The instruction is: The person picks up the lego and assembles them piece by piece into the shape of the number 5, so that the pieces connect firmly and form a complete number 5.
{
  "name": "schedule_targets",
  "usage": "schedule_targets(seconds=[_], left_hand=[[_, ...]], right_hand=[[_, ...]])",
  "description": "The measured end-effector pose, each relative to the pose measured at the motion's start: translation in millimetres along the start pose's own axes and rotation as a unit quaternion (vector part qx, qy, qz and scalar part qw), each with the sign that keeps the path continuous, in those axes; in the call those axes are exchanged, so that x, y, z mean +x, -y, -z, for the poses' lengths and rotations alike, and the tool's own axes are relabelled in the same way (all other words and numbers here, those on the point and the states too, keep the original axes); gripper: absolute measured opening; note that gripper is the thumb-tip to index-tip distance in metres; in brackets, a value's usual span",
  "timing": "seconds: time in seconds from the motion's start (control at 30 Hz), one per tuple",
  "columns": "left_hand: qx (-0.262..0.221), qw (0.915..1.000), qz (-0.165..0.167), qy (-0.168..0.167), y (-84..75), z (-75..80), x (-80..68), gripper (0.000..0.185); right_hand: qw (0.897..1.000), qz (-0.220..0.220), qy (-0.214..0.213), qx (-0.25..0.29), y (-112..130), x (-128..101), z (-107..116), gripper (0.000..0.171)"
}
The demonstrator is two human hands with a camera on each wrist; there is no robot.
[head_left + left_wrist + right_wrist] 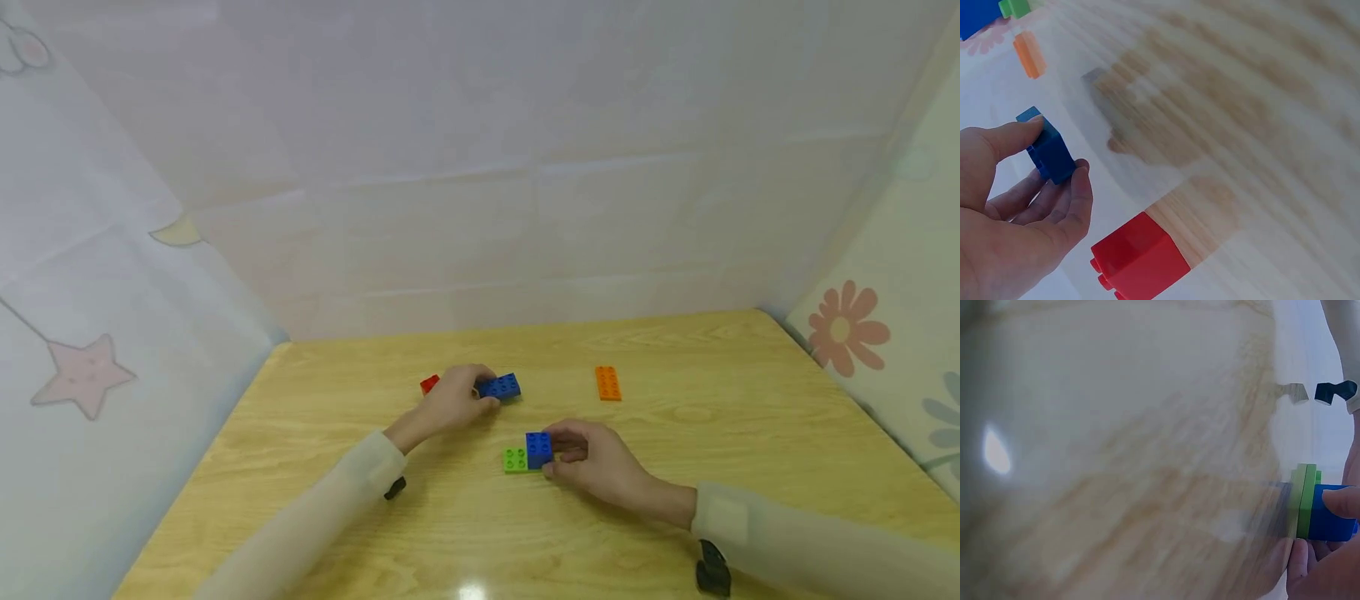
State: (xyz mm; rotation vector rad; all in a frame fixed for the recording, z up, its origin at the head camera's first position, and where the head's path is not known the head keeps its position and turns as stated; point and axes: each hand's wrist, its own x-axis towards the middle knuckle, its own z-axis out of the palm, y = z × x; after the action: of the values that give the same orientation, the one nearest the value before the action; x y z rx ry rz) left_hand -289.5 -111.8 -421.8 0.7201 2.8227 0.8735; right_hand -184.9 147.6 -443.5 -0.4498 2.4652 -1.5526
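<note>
My left hand point(455, 395) pinches a long blue brick point(501, 386) between thumb and fingers. The left wrist view shows this blue brick point(1052, 150) tilted in the grip and apart from its reflection on the tabletop. A red brick point(429, 383) lies partly hidden behind the left hand; the left wrist view shows it as a larger red block point(1141, 256). My right hand point(600, 462) holds a square blue brick point(538, 450) by its sides. That brick sits on one end of a light green plate point(515, 460), whose other studs show at the left.
An orange plate point(608, 383) lies flat toward the back right of the wooden table point(360, 533). A pale cloth wall point(480, 250) rises behind the table, and printed cloth point(885, 375) hangs at the sides.
</note>
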Motion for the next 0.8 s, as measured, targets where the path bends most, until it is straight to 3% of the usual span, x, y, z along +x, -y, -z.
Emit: schedule_targets(seconds=[0.17,0.53,0.8], left_hand=[[-0.017,0.9995,-0.009,-0.027,-0.7,3.0,0.8,0.039],[-0.118,0.9924,-0.009,-0.034,-4.6,0.9,-10.9,0.038],[-0.156,0.9871,-0.020,-0.031,-12.4,2.4,-20.4,0.033]], right_hand=[[1.000,0.000,-0.001,-0.001,1,2,2,0.043],[1.000,-0.007,0.002,-0.008,-4,2,2,0.042],[1.000,0.000,0.007,-0.009,-3,2,3,0.041]])
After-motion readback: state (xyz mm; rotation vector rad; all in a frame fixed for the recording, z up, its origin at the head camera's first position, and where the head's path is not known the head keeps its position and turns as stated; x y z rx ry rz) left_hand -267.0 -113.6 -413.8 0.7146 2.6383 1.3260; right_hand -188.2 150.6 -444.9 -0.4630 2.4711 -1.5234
